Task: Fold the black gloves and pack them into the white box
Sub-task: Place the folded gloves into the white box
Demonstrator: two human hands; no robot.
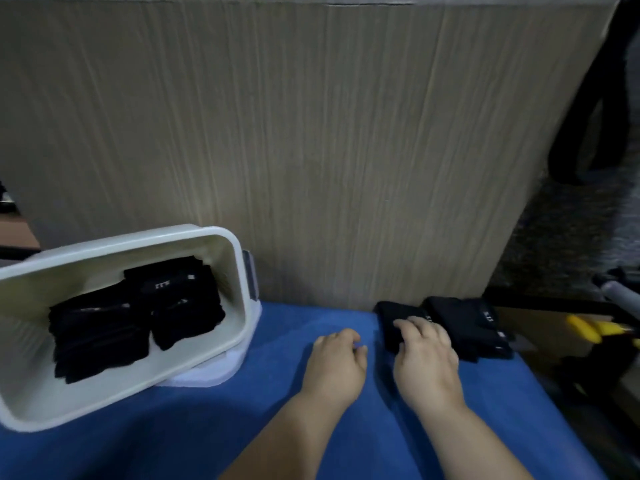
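Note:
A white box stands tilted at the left of the blue table, propped on its white lid. Inside it lie several folded black gloves in stacks. At the table's back right lies a black glove, and my right hand rests on it with fingers spread over the fabric. More black gloves lie just right of that hand. My left hand hovers over the blue cloth left of the glove, its fingers loosely curled and holding nothing.
A tall cardboard wall stands right behind the table. Past the table's right edge there are a yellow tool, a brown carton and dark cables.

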